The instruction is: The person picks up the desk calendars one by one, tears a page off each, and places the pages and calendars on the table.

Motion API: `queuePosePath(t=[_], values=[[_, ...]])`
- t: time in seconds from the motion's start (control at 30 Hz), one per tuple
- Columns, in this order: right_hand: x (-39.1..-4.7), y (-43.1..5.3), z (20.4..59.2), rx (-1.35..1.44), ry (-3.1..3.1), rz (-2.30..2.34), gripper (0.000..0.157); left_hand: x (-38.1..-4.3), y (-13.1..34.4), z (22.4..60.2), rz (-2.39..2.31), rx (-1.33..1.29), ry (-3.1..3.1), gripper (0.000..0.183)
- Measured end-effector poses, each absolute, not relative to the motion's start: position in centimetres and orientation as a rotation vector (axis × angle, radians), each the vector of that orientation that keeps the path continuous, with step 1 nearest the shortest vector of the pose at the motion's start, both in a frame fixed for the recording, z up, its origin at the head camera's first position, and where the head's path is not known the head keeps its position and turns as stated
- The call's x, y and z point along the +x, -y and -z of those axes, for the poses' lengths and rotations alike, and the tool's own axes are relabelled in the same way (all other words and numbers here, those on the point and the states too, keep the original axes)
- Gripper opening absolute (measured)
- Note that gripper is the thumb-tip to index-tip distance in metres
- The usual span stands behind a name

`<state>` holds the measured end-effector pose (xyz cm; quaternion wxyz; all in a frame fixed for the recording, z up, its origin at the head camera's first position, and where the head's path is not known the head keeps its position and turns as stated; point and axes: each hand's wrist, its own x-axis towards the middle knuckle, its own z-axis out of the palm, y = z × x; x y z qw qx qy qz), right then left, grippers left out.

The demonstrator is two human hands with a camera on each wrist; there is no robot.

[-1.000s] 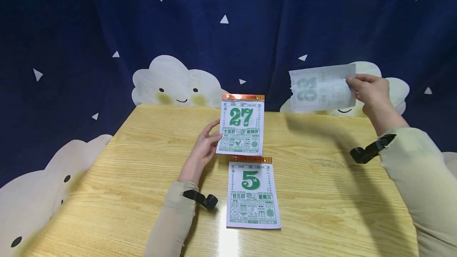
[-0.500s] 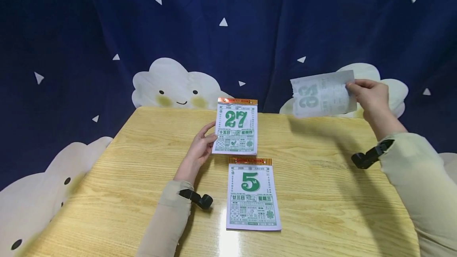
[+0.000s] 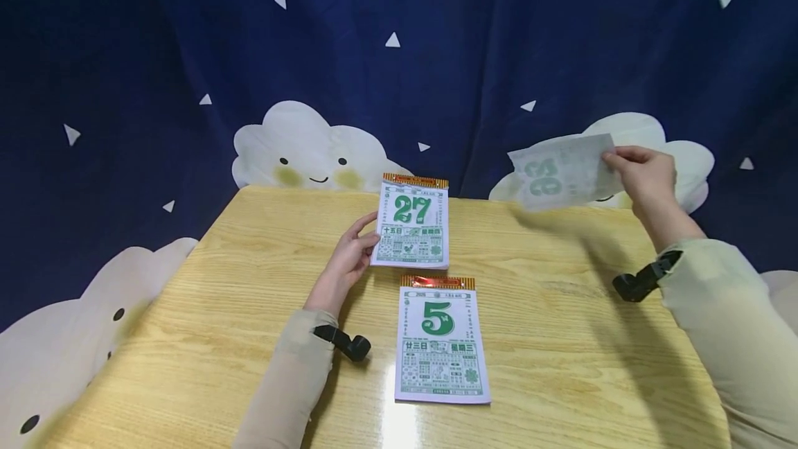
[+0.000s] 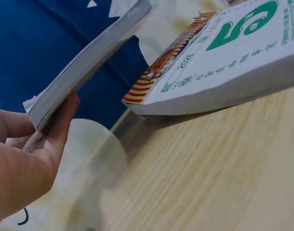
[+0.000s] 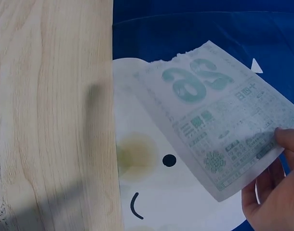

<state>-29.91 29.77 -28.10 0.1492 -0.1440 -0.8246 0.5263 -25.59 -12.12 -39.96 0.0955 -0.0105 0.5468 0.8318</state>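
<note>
Within left and right hands (image 3: 350, 255) (image 3: 648, 175), 27-calendar (image 3: 412, 224) and sheet (image 3: 569, 176)

There are two calendars (image 3: 411, 222) (image 3: 441, 352), one sheet (image 3: 564, 172), two hands (image 3: 349, 255) (image 3: 648, 175), one table (image 3: 212, 338).

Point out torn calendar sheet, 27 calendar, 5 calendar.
Torn calendar sheet (image 5: 218, 120): right wrist view, its middle.
27 calendar (image 3: 411, 222): head view, middle of front.
5 calendar (image 3: 441, 341): head view, middle of front.

We slant our left forearm (image 3: 289, 373) forward and inward, the left hand (image 3: 350, 255) gripping at its end. Our right forearm (image 3: 726, 317) is raised, the right hand (image 3: 647, 175) turned inward, thumb (image 5: 288, 139) pinching against bent fingers (image 5: 276, 175).
</note>
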Motion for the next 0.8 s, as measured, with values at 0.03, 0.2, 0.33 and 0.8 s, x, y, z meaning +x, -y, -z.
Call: queuePosePath(t=[0.03, 0.2, 0.33, 0.8], values=[[-29.9, -29.8, 28.2, -0.405, 2.367, -1.502, 0.034, -25.6, 12.1, 39.9, -2.454, -0.040, -1.630, 0.048], [-29.8, -29.5, 28.9, -0.398, 2.363, -1.404, 0.039, -25.6, 12.0, 39.9, -2.441, -0.081, -1.641, 0.047], [-29.6, -29.0, 29.8, -0.372, 2.398, -1.265, 0.044, -26.0, 11.9, 40.4, -2.467, -0.094, -1.620, 0.046], [-29.0, -26.7, 34.1, 0.004, 2.528, -0.794, 0.031, -26.7, 11.7, 41.9, -2.466, -0.181, -1.617, 0.044]])
